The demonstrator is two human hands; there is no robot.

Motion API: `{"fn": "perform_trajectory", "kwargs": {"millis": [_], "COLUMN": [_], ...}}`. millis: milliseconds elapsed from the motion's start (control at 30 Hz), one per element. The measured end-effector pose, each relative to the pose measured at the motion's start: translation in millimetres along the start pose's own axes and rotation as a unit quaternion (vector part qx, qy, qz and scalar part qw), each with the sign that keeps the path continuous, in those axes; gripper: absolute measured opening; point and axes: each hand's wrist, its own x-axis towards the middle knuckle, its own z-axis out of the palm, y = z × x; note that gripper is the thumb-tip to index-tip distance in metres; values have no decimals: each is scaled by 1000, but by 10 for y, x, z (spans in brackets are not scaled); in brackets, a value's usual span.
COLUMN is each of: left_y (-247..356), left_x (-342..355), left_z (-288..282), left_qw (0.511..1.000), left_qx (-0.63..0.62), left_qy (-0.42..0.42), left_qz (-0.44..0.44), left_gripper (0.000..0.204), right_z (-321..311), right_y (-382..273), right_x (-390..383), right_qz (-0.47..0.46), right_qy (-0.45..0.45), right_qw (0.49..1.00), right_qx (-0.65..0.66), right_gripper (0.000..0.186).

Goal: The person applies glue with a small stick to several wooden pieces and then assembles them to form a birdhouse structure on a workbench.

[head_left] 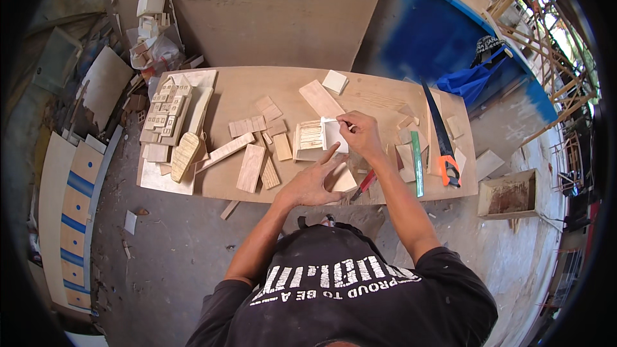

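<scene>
A small wooden block with a slatted top point(310, 135) lies at the middle of the table, with a white panel point(333, 133) against its right side. Over the panel's upper right corner, my right hand point(361, 133) has its fingertips pinched together; whatever is between them is too small to tell. My left hand point(315, 181) comes from below with fingers stretched and apart, its index fingertip touching the panel's lower edge. Just right of that hand sits a pale wood block point(340, 178), partly covered. A red-handled tool point(367, 182) lies near my right forearm.
On the table's right lie a green ruler point(418, 164) and a handsaw with an orange handle point(450, 170). Several wood offcuts point(250, 168) spread leftward. A model of small wooden houses point(168, 112) and an oval wooden piece point(186, 157) occupy the left end. A plank point(321, 98) lies behind.
</scene>
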Motion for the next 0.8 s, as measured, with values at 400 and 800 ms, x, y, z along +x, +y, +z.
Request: {"fn": "perform_trajectory", "kwargs": {"millis": [400, 800], "left_y": [-1, 30], "left_x": [-23, -73], "left_z": [14, 38], "left_qw": [1000, 997], "left_qx": [16, 72], "left_qy": [-6, -14], "left_qz": [-20, -35], "left_gripper": [95, 92], "right_z": [-13, -117], "right_y": [64, -116], "right_x": [-104, -433], "right_qz": [34, -33], "right_qy": [-8, -84], "right_qw": [999, 996], "right_qx": [14, -6], "right_gripper": [21, 21]}}
